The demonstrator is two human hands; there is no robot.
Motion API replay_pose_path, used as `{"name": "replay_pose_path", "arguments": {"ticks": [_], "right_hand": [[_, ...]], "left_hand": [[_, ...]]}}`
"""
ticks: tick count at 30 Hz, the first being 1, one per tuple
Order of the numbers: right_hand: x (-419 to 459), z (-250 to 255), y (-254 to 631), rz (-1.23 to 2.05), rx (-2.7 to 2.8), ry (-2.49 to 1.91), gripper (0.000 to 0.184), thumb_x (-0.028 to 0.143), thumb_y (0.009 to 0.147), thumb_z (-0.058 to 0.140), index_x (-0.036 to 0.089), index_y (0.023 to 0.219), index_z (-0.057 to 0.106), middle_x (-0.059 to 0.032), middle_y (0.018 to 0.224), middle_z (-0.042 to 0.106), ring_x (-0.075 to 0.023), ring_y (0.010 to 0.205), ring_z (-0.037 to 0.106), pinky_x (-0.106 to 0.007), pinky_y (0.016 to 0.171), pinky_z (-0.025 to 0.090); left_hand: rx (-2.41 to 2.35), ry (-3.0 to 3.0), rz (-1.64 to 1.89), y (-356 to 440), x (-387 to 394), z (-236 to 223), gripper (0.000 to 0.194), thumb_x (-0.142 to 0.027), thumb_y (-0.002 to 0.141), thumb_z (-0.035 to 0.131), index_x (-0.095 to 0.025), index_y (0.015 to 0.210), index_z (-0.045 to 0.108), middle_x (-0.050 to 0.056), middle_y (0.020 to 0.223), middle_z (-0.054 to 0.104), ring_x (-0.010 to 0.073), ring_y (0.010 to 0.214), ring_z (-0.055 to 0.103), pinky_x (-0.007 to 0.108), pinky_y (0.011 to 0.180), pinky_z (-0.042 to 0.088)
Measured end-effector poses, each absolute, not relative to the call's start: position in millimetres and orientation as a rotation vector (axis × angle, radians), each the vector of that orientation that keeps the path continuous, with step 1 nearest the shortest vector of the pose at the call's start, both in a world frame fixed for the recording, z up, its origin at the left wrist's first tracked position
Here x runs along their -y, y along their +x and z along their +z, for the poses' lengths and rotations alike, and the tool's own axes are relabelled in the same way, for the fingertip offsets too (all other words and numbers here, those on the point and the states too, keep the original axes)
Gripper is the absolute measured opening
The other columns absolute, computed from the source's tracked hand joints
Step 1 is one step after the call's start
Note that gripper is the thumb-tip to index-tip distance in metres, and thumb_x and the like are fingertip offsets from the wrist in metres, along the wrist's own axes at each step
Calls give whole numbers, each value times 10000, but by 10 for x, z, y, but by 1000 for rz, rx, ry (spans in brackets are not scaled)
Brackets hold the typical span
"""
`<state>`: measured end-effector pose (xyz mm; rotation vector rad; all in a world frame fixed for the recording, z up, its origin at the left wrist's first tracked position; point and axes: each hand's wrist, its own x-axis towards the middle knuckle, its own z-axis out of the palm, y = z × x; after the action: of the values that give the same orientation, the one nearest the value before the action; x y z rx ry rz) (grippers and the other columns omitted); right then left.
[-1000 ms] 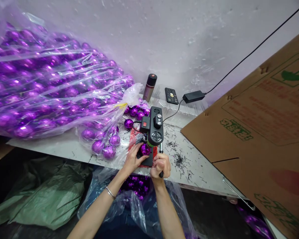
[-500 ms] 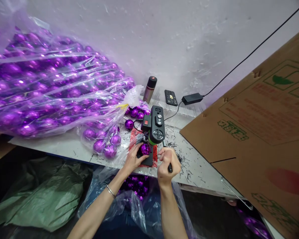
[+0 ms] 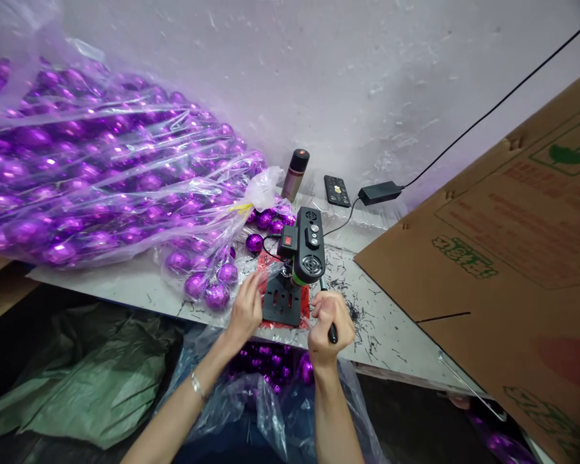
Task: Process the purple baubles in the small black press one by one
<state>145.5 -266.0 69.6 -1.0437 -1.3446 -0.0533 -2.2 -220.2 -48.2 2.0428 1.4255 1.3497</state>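
A faceted purple ball has left the base plate and is apparently dropping toward the plastic bag at six o'clock, while the left hand, fingers released, is hovering at the plate's nine o'clock. The right hand is clenching the lever handle, and the press head is hiding its own working tip.

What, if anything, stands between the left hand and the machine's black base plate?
Nothing visible does. The left hand is open beside the black base plate; only flat red sheeting shows in the gap.
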Motion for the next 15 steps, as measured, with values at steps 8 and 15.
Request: {"name": "replay_pose_path", "arguments": {"ticks": [8,15], "right_hand": [[2682,688,1485,-76,1411,-1066,346,81,985,427,218,669,455,21,654,526,-124,642,561,-282,588,405],[2659,763,1495,-38,1385,-1055,347,101,993,436,218,668,467,19,649,531,-118,631,560,-281,584,415]], "left_hand": [[-1653,1988,840,1,802,-4,510,-15,848,566,-165,1332,627,265,1501,495,462,1390,511,726,1111,398],[-1624,1753,850,-121,1235,67,630,-349,893,698,-170,1464,499,186,1363,628,370,1240,649,535,1082,499]]}}
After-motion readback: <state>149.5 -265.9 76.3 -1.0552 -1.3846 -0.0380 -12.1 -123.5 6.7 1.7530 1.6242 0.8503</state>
